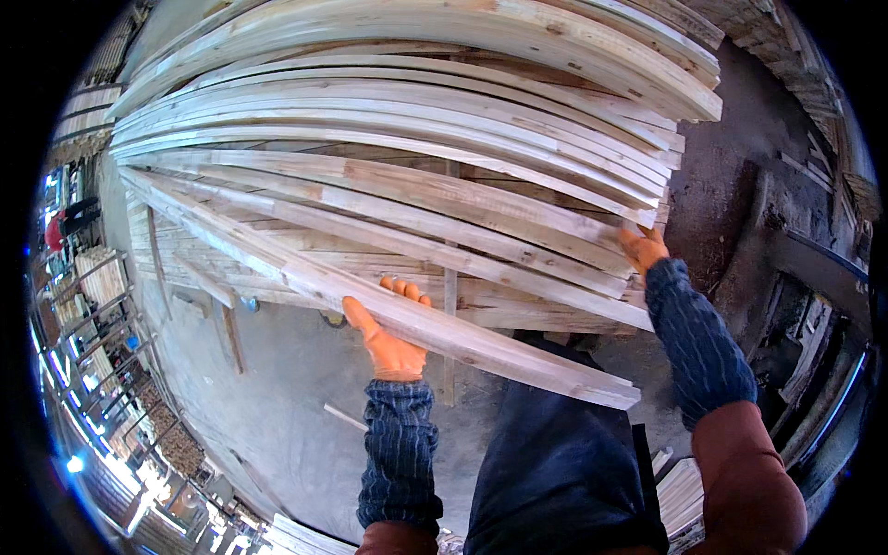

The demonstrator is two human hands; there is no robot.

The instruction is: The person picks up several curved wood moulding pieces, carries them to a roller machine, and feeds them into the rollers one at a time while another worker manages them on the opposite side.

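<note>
My left hand (393, 350), in an orange glove, holds a long pale wooden plank (481, 344) from below, its thumb on one side and fingers over the other. This plank slants across the front, its near end raised over my dark trousers and its far end resting at the left of the stack. My right hand (645, 250), also gloved in orange, is closed around the right end of another wooden plank (518, 205) on the stack; part of its grip is hidden. Between the two lie more loose planks (416, 238), fanned out from the left.
Behind are rows of stacked planks (388, 102) and thicker boards (555, 37). A wooden support post (450, 361) stands under the stack on the grey floor (250, 361). Dark machinery (819, 259) is at right. A person in red (57, 229) is far left.
</note>
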